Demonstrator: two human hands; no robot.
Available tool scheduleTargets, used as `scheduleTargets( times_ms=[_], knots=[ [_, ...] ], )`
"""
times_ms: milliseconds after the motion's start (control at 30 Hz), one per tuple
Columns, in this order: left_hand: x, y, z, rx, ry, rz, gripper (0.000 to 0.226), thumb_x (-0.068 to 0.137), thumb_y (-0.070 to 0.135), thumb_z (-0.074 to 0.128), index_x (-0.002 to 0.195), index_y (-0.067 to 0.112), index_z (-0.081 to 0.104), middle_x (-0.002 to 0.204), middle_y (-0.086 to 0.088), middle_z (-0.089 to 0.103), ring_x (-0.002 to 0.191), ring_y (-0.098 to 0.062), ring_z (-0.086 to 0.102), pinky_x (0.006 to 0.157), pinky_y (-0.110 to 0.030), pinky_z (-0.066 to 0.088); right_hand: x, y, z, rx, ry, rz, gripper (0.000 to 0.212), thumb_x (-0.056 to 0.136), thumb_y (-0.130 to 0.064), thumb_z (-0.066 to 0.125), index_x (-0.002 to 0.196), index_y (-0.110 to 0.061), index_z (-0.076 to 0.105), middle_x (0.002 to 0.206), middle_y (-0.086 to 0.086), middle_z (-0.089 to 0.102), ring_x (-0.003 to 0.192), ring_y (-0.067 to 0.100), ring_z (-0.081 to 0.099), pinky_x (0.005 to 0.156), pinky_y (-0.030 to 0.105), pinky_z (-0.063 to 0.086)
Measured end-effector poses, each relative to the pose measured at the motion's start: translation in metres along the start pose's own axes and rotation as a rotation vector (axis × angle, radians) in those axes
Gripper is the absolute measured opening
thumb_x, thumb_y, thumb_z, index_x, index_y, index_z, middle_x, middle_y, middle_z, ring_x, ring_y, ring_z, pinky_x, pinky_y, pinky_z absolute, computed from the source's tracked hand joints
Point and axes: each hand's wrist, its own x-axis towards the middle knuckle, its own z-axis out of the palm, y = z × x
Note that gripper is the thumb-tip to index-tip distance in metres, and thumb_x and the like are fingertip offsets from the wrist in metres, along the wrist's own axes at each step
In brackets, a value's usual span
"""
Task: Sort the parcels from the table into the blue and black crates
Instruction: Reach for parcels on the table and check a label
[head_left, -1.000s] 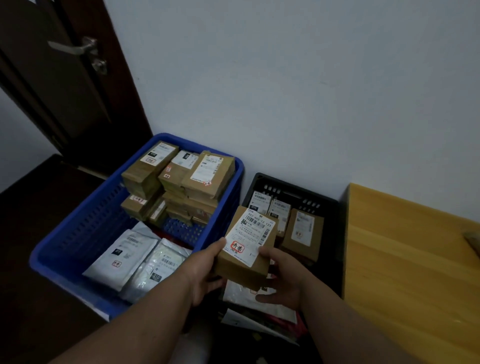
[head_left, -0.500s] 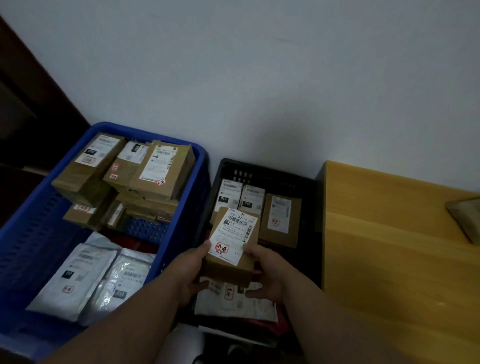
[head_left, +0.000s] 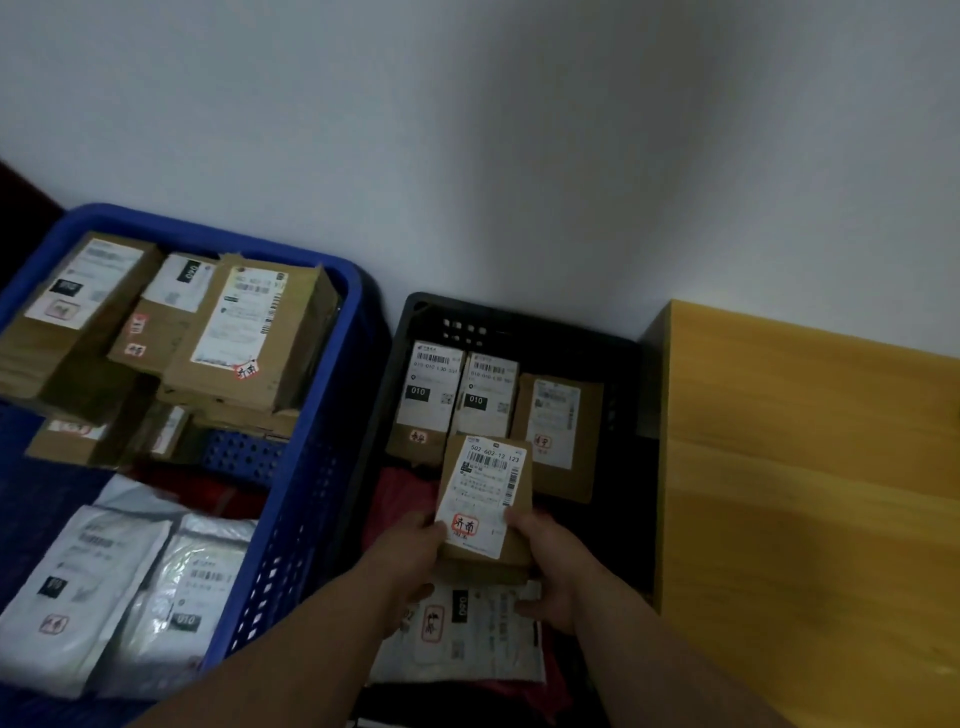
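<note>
A brown cardboard parcel (head_left: 485, 496) with a white label and a red stamp is held over the black crate (head_left: 519, 327). My left hand (head_left: 410, 556) grips its left near edge and my right hand (head_left: 550, 566) grips its right near edge. Three labelled brown boxes (head_left: 556, 431) stand along the black crate's far side, and a white mailer bag (head_left: 467, 634) lies under my hands. The blue crate (head_left: 311, 467) on the left holds stacked brown boxes (head_left: 244, 338) at the back and white mailer bags (head_left: 83, 582) at the front.
A yellow wooden table (head_left: 810, 467) stands right of the black crate, against the pale wall (head_left: 519, 130). A red bag (head_left: 395, 499) shows in the black crate beside the held parcel. The two crates stand side by side on a dark floor.
Both hands have carried the parcel rightward from above the blue crate's edge to over the black crate and lowered it. The view has swung right, away from the door.
</note>
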Motion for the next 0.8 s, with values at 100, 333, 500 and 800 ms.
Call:
scheduleTargets(
  times_ms=[100,333,500,800],
  knots=[
    [0.016,0.016,0.005,0.118,-0.021,0.057,0.039,0.102,0.022,0.042,0.141,0.025,0.044,0.127,-0.007,0.058,0.105,-0.02,0.055,0.076,-0.029,0.048,0.013,-0.011,0.001,0.09,0.036,-0.065,0.04,0.097,-0.033,0.055,0.136,-0.031,0.048,0.118,0.004,0.066,0.104,0.028,0.063,0.088,0.047,0.052],
    [0.057,0.076,0.031,0.231,-0.103,0.189,0.041,0.099,0.01,0.047,0.138,0.021,0.051,0.104,-0.003,0.065,0.085,-0.017,0.064,0.062,-0.026,0.057,0.041,-0.055,-0.006,0.26,0.342,-0.328,0.06,0.096,-0.024,0.056,0.148,-0.028,0.026,0.13,0.01,0.056,0.104,0.028,0.061,0.09,0.05,0.055],
    [0.079,0.105,0.064,0.314,-0.215,0.208,0.059,0.093,0.005,0.054,0.146,0.028,0.039,0.135,-0.006,0.057,0.114,-0.026,0.059,0.095,-0.04,0.053,0.056,-0.071,-0.013,0.138,0.532,-0.41,0.072,0.092,-0.008,0.054,0.152,-0.031,0.02,0.141,0.008,0.047,0.121,0.028,0.053,0.1,0.049,0.049],
    [0.094,0.117,0.098,0.175,-0.313,0.155,0.044,0.094,0.0,0.047,0.127,0.028,0.059,0.121,-0.001,0.067,0.11,-0.02,0.062,0.099,-0.039,0.051,0.067,-0.07,-0.024,0.312,0.384,-0.329,0.037,0.103,-0.028,0.043,0.128,-0.055,0.043,0.116,-0.01,0.059,0.101,0.017,0.058,0.095,0.041,0.049]
  ],
)
